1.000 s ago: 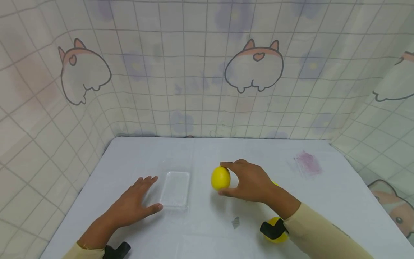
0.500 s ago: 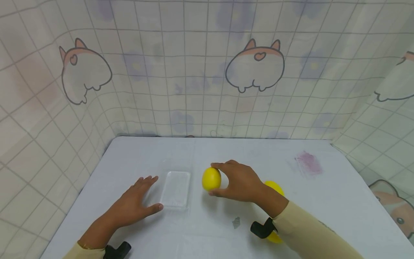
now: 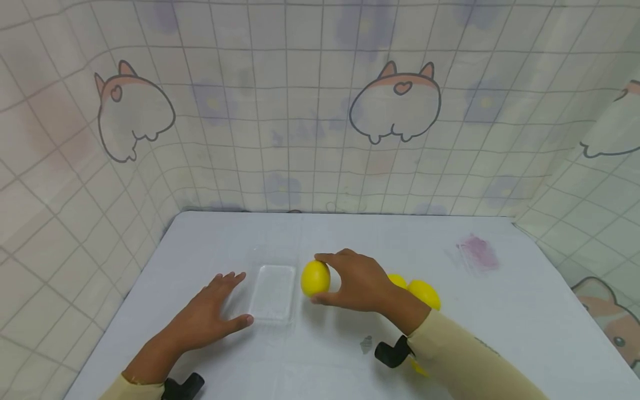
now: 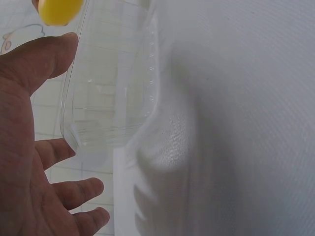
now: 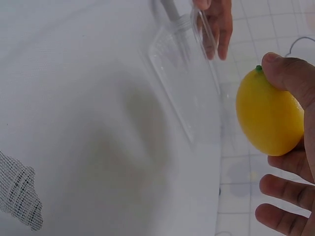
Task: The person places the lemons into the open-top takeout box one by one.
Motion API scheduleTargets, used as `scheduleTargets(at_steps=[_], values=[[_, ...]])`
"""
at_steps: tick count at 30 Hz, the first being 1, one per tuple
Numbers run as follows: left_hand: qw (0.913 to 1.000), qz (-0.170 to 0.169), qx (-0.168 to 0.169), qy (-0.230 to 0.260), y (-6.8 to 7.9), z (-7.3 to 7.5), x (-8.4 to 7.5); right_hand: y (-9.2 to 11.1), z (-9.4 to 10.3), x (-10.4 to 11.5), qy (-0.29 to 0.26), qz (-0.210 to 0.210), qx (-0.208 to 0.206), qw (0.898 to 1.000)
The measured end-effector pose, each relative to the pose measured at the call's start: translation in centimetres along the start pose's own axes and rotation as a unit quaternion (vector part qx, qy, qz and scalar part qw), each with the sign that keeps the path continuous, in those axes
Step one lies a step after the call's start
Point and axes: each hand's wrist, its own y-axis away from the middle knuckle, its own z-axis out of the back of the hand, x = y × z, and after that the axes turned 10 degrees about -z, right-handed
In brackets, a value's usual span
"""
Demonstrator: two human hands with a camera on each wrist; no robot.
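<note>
The right hand (image 3: 352,280) is pinching a lemon (image 3: 315,279) between thumb and fingers, holding it above the table (image 3: 505,333) just beside a clear plastic box (image 3: 272,293). In the right wrist view the lower fingers are standing apart from the lemon, part of the hand is running out of frame, and a green tip (image 5: 259,68) is showing. The left hand (image 3: 212,316) is spreading its fingers loosely beside the box, gripping nothing; whether its thumb is touching the rim is hard to tell. In the left wrist view the lemon is being cut off by the top edge. The box's see-through walls are blending into the white table. Beyond the right wrist, two more yellow fruits (image 3: 424,294) are lying partly hidden, and the sleeve (image 3: 470,355) is covering most of another yellow thing (image 3: 418,367).
</note>
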Motion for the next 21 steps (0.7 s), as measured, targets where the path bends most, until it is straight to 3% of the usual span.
scheduleTargets(at_steps=[21], values=[[0.9996,0.017,0.016,-0.013,-0.3,0.2,0.0,-1.9,-1.7,2.7,-0.002,0.011,0.017,1.000]])
